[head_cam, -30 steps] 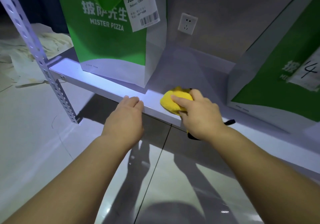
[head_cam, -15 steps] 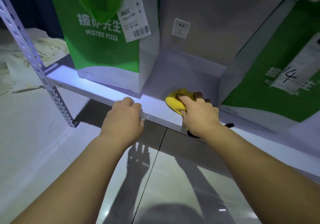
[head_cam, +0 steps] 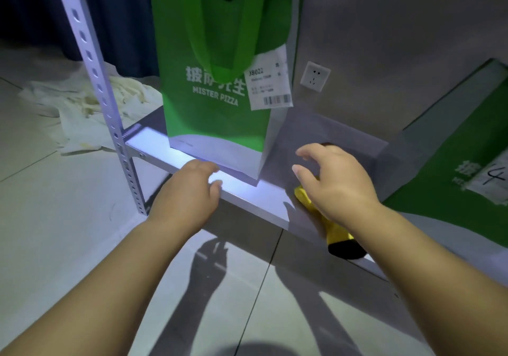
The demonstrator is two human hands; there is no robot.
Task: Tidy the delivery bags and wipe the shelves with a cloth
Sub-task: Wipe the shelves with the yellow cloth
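White metal shelf [head_cam: 247, 192] holds a green fabric delivery bag [head_cam: 209, 119] just beyond the left hand [head_cam: 187, 193], which rests slack-fingered on its edge. Right hand [head_cam: 335, 182] hovers, released, above a crumpled yellow cloth [head_cam: 336, 230].

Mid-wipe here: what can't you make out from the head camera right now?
All in the head view:
- Yellow cloth: mostly under the right hand; whether they touch is hidden.
- Printed label on the upright green bag: small print blurred.
- Upright green bag: top cut off by the upper edge, contents unseen.
- Second green bag: cut off by the right edge, as is its handwritten label.
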